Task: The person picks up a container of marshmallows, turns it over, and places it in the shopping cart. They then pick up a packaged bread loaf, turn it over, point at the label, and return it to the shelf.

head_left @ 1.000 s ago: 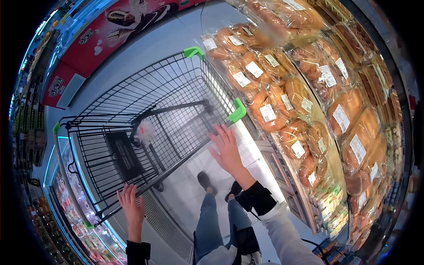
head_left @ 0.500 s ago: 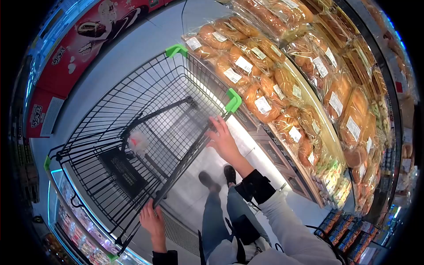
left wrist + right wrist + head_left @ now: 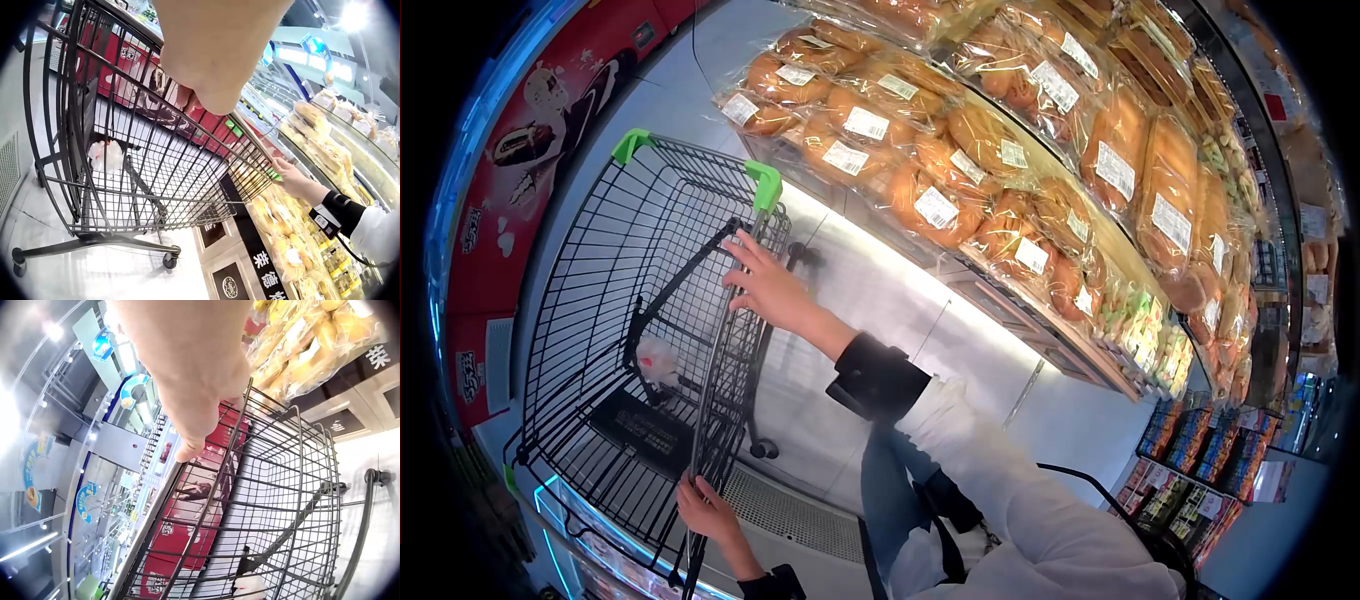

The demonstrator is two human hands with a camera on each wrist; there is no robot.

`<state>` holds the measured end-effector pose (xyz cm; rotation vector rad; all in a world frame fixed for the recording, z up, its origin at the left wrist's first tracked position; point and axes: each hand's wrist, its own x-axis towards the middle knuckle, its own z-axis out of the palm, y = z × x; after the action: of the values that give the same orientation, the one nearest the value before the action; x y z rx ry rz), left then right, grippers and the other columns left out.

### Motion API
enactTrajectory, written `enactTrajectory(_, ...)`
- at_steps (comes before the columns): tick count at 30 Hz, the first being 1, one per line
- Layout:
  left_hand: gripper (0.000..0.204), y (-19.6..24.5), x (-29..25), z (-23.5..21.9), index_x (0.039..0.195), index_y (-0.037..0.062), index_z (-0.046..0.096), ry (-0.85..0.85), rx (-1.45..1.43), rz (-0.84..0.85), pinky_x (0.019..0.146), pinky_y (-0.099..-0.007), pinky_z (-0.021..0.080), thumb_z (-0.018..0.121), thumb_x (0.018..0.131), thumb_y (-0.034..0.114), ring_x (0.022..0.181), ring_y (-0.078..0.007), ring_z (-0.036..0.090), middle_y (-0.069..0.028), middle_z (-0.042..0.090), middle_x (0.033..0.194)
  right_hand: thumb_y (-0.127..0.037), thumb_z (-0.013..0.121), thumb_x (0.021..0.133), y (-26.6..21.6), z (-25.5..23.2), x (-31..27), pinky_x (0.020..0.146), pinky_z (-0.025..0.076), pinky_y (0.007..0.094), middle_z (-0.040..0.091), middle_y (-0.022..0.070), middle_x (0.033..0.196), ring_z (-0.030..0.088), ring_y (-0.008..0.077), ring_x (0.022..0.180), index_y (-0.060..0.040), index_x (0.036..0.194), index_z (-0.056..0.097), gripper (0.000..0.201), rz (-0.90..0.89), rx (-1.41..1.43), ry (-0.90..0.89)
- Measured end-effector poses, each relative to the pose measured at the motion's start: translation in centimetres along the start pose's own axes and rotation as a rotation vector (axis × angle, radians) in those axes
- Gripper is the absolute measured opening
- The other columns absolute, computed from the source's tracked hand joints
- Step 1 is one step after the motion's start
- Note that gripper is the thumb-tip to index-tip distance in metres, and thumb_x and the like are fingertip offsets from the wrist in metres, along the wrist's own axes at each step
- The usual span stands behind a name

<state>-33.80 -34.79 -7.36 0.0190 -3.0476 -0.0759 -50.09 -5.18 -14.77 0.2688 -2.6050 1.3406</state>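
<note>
A black wire shopping cart (image 3: 703, 400) with green corner pieces (image 3: 766, 186) stands at the left in the head view. My left hand (image 3: 710, 512) grips the cart's near top rail toward the lower end, fingers bent over it. Farther along that same rail, close to a green corner, my right hand (image 3: 772, 290) holds on with fingers spread across the wire. The right wrist view has its thumb (image 3: 190, 450) lying on the rail. A crumpled white-and-red plastic item (image 3: 657, 361) and a dark lettered panel (image 3: 640, 432) show through the cart's wires.
Shelves of bagged bread (image 3: 935, 205) with white labels run along the right. A red case with pictures (image 3: 500, 230) lies beyond the cart at left. Small packets fill a low rack (image 3: 1200, 470) at lower right. A perforated metal panel (image 3: 790, 515) is below the cart.
The cart has swung round and shifted left in the head view, its near rail now more upright. My right hand has moved left with it; both hands stay at the rail.
</note>
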Motion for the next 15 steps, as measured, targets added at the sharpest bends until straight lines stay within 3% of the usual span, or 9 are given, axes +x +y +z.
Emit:
enactTrajectory(6,0.033,-0.2,2.6,0.8,0.102,0.0044,0.050,0.024,0.119,-0.036,0.068,-0.0375,0.037,0.044,0.084,0.031,0.083,-0.0273,0.051,-0.0108,0.053,0.090,-0.025,0.064,0.067,-0.2,2.7,3.7,0.096,0.028,0.0431,0.029,0.0113,0.130,0.014,0.0288,0.126,-0.0082,0.084,0.053,0.026,-0.024,0.036,-0.028)
enactTrajectory(11,0.044,2.8,6.4,4.3,0.114,0.0063,0.044,0.072,0.167,0.006,0.076,-0.0395,0.035,0.043,0.084,0.038,0.094,-0.0272,0.047,-0.0103,0.050,0.100,-0.025,0.063,0.067,0.3,3.7,5.1,0.097,0.026,0.0457,0.028,0.0116,0.131,0.009,0.0271,0.128,-0.0071,0.086,0.055,0.027,-0.007,0.093,-0.059)
enactTrajectory(15,0.049,7.8,10.0,6.6,0.121,0.0072,0.039,0.086,0.172,0.095,0.082,-0.0399,0.032,0.044,0.083,0.038,0.099,-0.0280,0.044,-0.0117,0.048,0.106,-0.024,0.063,0.068,1.1,4.0,5.2,0.098,0.025,0.0463,0.026,0.0110,0.132,0.007,0.0268,0.128,-0.0069,0.085,0.057,0.025,-0.014,0.164,-0.073)
